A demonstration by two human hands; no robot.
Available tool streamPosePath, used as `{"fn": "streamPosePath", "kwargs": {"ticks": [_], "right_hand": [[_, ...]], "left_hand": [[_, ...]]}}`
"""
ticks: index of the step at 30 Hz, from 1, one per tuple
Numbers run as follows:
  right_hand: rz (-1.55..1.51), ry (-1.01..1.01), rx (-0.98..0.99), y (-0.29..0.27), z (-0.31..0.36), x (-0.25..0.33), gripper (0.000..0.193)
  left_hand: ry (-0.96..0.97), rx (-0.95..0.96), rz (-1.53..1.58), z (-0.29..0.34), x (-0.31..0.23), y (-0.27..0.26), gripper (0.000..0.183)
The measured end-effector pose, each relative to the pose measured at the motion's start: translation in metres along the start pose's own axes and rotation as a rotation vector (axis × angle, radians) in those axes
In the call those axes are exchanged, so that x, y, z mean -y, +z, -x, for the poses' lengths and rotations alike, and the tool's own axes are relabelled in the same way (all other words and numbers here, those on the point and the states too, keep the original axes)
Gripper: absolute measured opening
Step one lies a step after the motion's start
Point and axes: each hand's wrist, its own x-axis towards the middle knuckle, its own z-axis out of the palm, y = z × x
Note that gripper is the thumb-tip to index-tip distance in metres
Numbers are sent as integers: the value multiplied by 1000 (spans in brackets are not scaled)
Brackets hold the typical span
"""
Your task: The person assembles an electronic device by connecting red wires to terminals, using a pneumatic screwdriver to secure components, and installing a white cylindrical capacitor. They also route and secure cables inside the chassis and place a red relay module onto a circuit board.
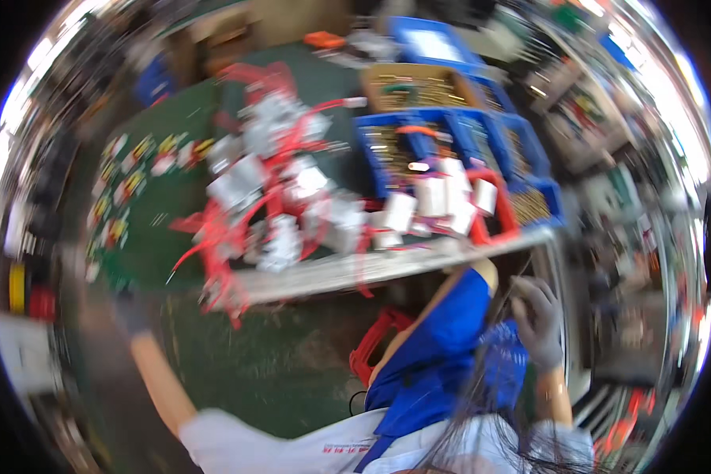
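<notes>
My left hand (130,312), in a dark glove, reaches out to the far left, just below the left end of the green tabletop. Motion smears its fingers, so I cannot tell what it holds, if anything. Near it on the green surface (154,245) lie several small connector pieces (118,229) with yellow, red and white parts. My right hand (539,320), in a grey glove, is raised beside my blue apron (442,340), below the table's front edge. Its fingers are curled but apart, with nothing visible between them.
Clear bagged parts with red wires (276,182) heap on the table, some hanging over its edge. White blocks (430,197) sit near a red bin (494,225). Behind are blue bins (387,154) and a cardboard tray (423,83) of brass-coloured pieces. A red stool (371,344) stands below.
</notes>
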Motion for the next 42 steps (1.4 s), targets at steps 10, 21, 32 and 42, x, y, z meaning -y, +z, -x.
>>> {"fn": "streamPosePath", "kwargs": {"ticks": [10,21,32,42], "right_hand": [[-604,-288,24,6,-9,14,44],[-850,445,-914,-67,122,-78,30],[-424,344,-1015,-183,211,-152,46],[-365,147,-971,-238,221,-254,39]], "left_hand": [[666,283,457,245,-239,193,73],[635,1621,770,485,-303,307,105],[-25,2308,764,631,-331,373,95],[497,1964,924,698,-431,366,96]]}}
